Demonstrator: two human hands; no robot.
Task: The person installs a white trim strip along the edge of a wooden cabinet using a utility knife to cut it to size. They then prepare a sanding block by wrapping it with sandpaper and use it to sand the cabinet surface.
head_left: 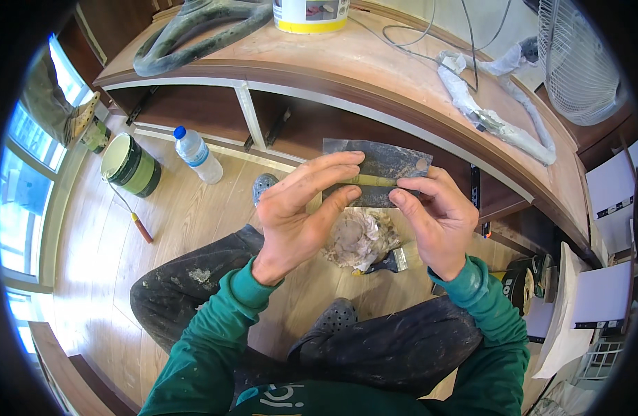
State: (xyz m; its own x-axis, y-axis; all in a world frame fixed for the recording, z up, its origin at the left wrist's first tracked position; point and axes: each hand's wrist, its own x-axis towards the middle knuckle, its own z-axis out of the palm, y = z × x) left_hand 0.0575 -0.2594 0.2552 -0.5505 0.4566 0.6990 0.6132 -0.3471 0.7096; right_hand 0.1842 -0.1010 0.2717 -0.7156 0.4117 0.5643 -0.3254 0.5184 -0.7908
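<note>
Held up between both hands is a dark, smeared rectangular flat piece (pixel 388 154) with a yellow-green strip running across it. I cannot tell its exact kind. My left hand (pixel 302 204) pinches its left side, thumb below and fingers above. On the other end, my right hand (pixel 444 218) pinches near the strip between thumb and forefinger. Below the hands, on the wooden floor, lies a crumpled, dirty pale bundle (pixel 360 239). A paintbrush (pixel 394 263) with dark and metal parts rests beside it.
Ahead stands a long wooden cabinet (pixel 374 80) with open compartments, bearing a grey hose (pixel 194 45), a white bucket (pixel 311 17), a wrapped hose (pixel 503 121) and a fan (pixel 582 62). At left are a water bottle (pixel 198 158), a green-black pail (pixel 133 165) and an orange-handled tool (pixel 143 229).
</note>
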